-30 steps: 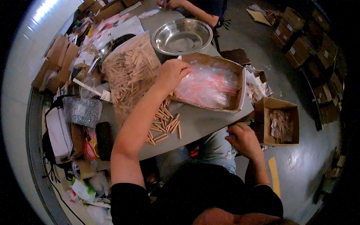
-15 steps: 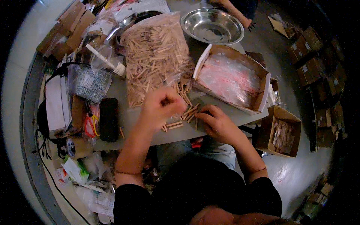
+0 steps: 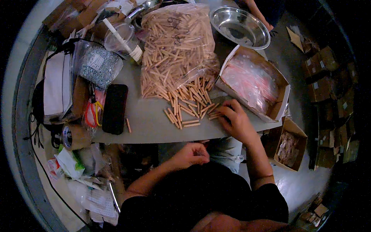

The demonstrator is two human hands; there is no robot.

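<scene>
My right hand (image 3: 237,123) is at the table's front part, its fingertips closed on a few short wooden dowels (image 3: 213,114). Closer to my body, my left hand (image 3: 194,154) is curled in front of my shirt, below the table edge; whatever may be inside its fingers is hidden. A loose pile of wooden dowels (image 3: 189,101) spills from the mouth of a large clear plastic bag (image 3: 176,46) packed with the same pieces. One dowel (image 3: 128,125) lies apart on the left, beside a black phone-like slab (image 3: 115,109).
Right of the pile stands an open carton (image 3: 284,108) of clear and pink plastic bags. Behind it is a steel basin (image 3: 239,28). A bag of small metal parts (image 3: 99,66), red-and-yellow-handled scissors (image 3: 92,115) and a tape roll (image 3: 72,136) crowd the left. Another person's arm (image 3: 259,14) shows at the back.
My left hand has dropped from above the dowel pile to near my body, uncovering the pile. My right hand stays by the dowels. The whole view has shifted slightly.
</scene>
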